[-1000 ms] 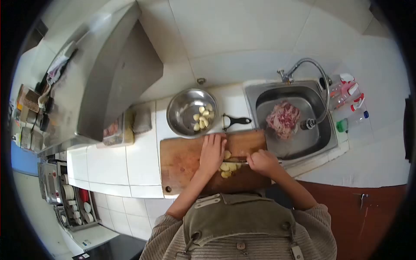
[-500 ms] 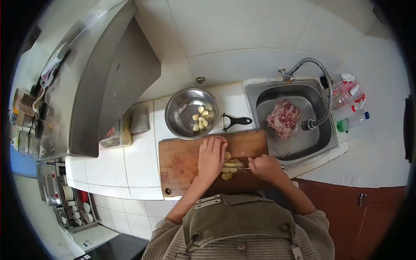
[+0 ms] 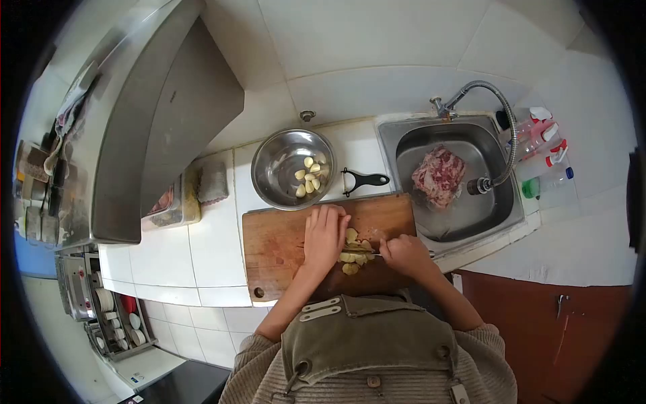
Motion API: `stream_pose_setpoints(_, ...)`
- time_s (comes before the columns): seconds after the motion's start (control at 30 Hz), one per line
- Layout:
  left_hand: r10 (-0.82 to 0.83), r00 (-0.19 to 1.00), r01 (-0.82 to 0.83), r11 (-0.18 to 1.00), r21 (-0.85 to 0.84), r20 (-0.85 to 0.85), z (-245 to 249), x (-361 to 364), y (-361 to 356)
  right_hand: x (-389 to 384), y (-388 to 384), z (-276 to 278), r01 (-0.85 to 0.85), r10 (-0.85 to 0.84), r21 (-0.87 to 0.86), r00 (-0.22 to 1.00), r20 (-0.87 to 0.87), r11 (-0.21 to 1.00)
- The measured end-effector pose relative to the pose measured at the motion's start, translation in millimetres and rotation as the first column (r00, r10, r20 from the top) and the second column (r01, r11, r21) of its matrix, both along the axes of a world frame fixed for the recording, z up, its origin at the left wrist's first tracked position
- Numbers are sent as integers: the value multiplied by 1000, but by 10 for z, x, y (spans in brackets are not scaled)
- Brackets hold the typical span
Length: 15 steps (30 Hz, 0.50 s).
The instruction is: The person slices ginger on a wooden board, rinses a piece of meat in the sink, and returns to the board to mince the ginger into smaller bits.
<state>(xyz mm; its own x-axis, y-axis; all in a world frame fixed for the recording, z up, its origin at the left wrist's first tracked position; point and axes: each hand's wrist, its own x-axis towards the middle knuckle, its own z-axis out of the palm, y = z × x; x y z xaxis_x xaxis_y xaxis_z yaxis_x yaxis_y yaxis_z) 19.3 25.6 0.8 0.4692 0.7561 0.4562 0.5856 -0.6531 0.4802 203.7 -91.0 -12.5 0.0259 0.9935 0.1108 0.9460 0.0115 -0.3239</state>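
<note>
In my right hand (image 3: 402,254) is the handle of a knife (image 3: 363,252), its blade lying across a small heap of yellowish slices that look like ginger (image 3: 351,267). The fingers of that hand are wrapped round the handle. My left hand (image 3: 326,236) rests on the wooden cutting board (image 3: 274,236), left of the slices and near the blade's tip. Its fingers lie together, pointing away from me, with the thumb to the right; it holds nothing that I can see. More slices lie just beyond the blade.
Behind the board stands a steel bowl (image 3: 270,174) with several peeled garlic cloves (image 3: 309,183). A black peeler (image 3: 367,180) lies to its right. Raw meat (image 3: 439,176) sits in the sink (image 3: 464,225) under a flexible tap (image 3: 509,128). Spray bottles (image 3: 542,145) and a range hood (image 3: 182,114) flank the counter.
The view has shifted slightly, so the counter sits a little higher in it. The knife stays in my right hand over the slices; my left hand keeps its place on the board.
</note>
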Motion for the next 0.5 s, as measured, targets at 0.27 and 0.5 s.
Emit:
stream_pose_setpoints(0.27,26,1000,-27,997,-66,-17,-71,-24,-38,-26,-23,48,11,-12,-87,1000,-16,996)
stream_pose_setpoints(0.5,65,998,-67,995,-76,-25,-130,-46,-113,-88,-82,20,6,-7,-63,1000,-11,998)
